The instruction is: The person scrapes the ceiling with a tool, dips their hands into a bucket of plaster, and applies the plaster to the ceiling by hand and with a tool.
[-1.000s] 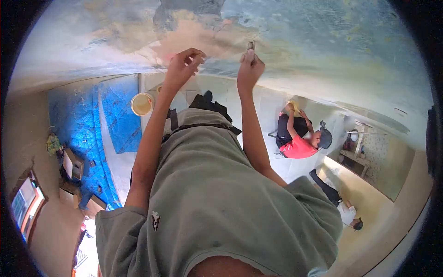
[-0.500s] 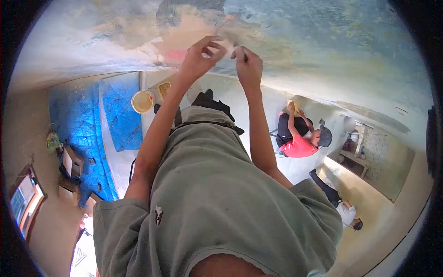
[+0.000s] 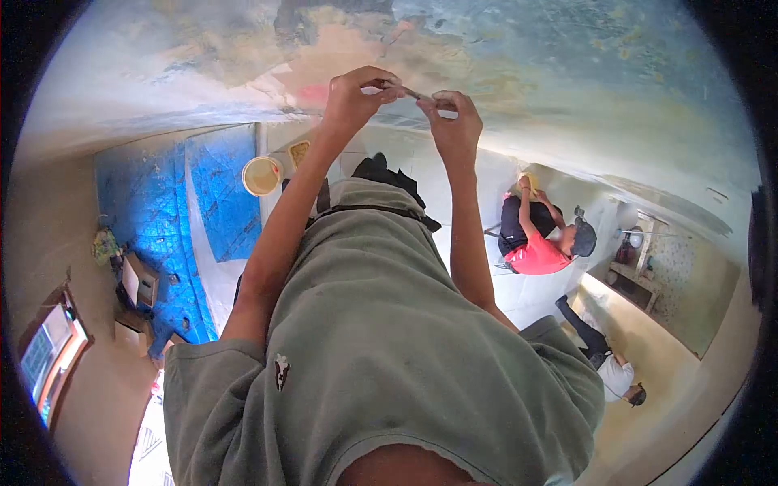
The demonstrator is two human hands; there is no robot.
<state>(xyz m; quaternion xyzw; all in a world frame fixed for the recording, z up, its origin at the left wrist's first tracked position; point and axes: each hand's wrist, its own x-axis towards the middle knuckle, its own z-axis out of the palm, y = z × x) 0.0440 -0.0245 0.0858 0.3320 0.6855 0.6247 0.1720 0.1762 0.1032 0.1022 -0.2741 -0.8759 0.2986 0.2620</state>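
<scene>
Strip (image 3: pixel 412 93), thin and dark along its length, is stretched between the camera wearer's two hands at the top centre, just before a wall. Whether it touches the wall cannot be told. The left hand (image 3: pixel 354 99) pinches one end, thumb and fingers drawn close together with the palm side facing right. The right hand (image 3: pixel 456 128) pinches the other end in the same narrow grip, so the hands are near each other but apart. What the strip is made of is too small to tell.

The wall (image 3: pixel 551 57) fills the top, patchy with blue-grey, cream and pinkish areas. Below the hands runs the wearer's grey-green shirt (image 3: pixel 405 324), with a small badge on the left chest. To the left of the left arm, a pale bucket (image 3: pixel 261 193) stands on the floor beside a yellow tray (image 3: pixel 292 155), partly behind that arm. Farther left is a blue sheet (image 3: pixel 227 211), with cardboard boxes (image 3: pixel 142 283) at its edge. On the right, a person in a red shirt (image 3: pixel 543 255) and dark cap holds a yellow thing (image 3: pixel 528 180); beyond, lower right, is a person in a white shirt (image 3: pixel 617 379).
</scene>
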